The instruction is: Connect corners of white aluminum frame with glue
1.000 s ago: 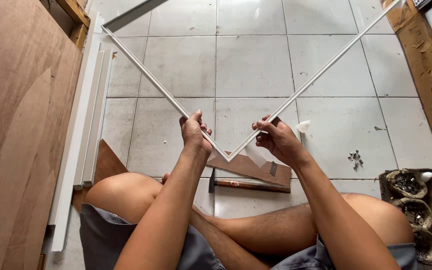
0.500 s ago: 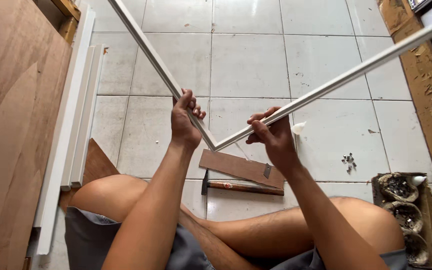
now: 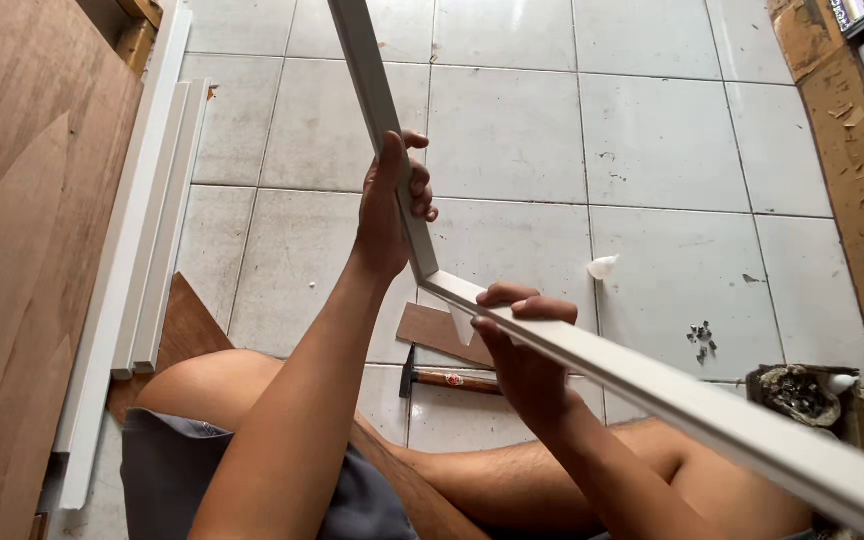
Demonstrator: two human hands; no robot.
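Pale tiles cover the floor [image 3: 512, 130], where the person sits with bare legs folded. Brown board [image 3: 12, 230] fills the 9 o'clock side, and white strips [image 3: 157, 230] lie along its edge on the floor. A white frame [image 3: 422, 265] of two long bars, joined at a corner near the picture's middle, is held up off the floor: one bar runs toward 12 o'clock, the other toward 4 o'clock and out of the picture. The left hand [image 3: 387, 210] has its fingers clamped around the upper bar just above the corner. The right hand [image 3: 522, 345] has its fingers clamped on the lower bar just beside the corner. Under the frame at 6 o'clock lie a brown offcut [image 3: 437, 330] and a hammer [image 3: 447, 379]. Small screws [image 3: 700, 340] lie at 4 o'clock.
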